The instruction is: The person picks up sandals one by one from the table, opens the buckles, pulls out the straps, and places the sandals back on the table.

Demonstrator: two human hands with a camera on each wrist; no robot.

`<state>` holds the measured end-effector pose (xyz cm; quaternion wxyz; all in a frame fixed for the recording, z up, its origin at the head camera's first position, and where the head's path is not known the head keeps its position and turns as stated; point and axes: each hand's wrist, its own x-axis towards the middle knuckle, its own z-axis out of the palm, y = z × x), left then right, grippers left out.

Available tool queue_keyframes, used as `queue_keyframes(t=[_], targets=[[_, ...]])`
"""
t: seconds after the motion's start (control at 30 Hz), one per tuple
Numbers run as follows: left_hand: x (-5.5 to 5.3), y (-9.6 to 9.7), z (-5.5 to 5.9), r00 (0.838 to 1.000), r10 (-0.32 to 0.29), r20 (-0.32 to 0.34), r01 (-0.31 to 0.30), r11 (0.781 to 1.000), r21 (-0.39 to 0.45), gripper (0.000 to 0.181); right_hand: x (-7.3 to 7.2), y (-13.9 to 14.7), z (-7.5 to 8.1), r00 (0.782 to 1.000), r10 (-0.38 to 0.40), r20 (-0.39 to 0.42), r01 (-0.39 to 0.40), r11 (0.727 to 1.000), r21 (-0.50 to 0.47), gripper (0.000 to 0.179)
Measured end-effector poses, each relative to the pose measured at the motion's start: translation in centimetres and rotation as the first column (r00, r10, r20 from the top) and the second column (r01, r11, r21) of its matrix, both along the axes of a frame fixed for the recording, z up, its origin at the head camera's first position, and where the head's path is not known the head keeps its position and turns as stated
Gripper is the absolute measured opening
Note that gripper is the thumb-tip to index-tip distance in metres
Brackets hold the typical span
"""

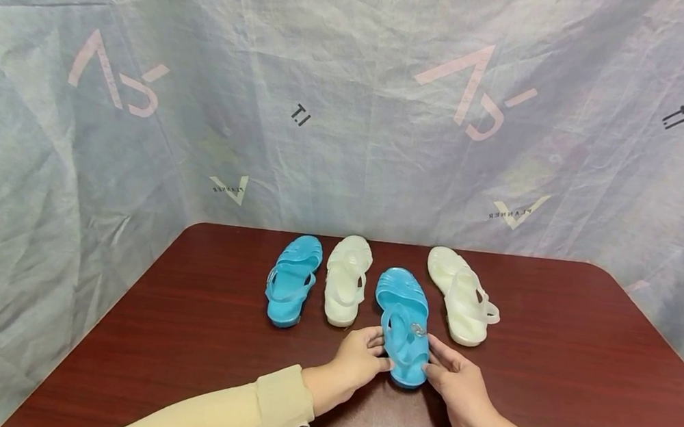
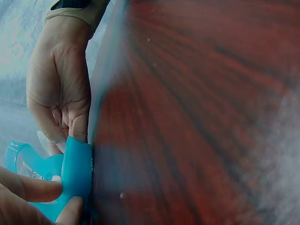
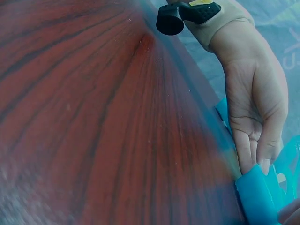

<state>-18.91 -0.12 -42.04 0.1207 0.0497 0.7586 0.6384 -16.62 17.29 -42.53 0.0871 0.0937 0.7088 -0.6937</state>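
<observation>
A blue jelly sandal point(image 1: 403, 295) lies near the middle of the table, its toe pointing away from me and its heel towards me. My left hand point(image 1: 359, 361) grips the left side of its heel, thumb near the heel rim. On the opposite side my right hand point(image 1: 462, 390) holds the heel between thumb and fingers. In the left wrist view the thumb and a finger press on the blue heel point(image 2: 77, 166). The right wrist view shows the left hand point(image 3: 255, 93) at the heel wall point(image 3: 258, 199), close over the table.
Behind and left stand another blue sandal point(image 1: 288, 284) and a white sandal point(image 1: 343, 289), side by side, toes away. A second white sandal point(image 1: 461, 294) lies to the right, angled, its strap sticking out. The dark red table point(image 1: 182, 335) ends at a grey cloth backdrop point(image 1: 349, 138).
</observation>
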Motion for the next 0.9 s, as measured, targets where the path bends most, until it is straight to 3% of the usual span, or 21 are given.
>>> queue_keyframes(t=[0.9], targets=[[-1.5, 0.0, -0.1, 0.999, 0.009, 0.037, -0.009, 1.0, -0.016, 0.061, -0.9, -0.5, -0.1, 1.0, -0.015, -0.027, 0.014, 1.0, -0.021, 0.056]])
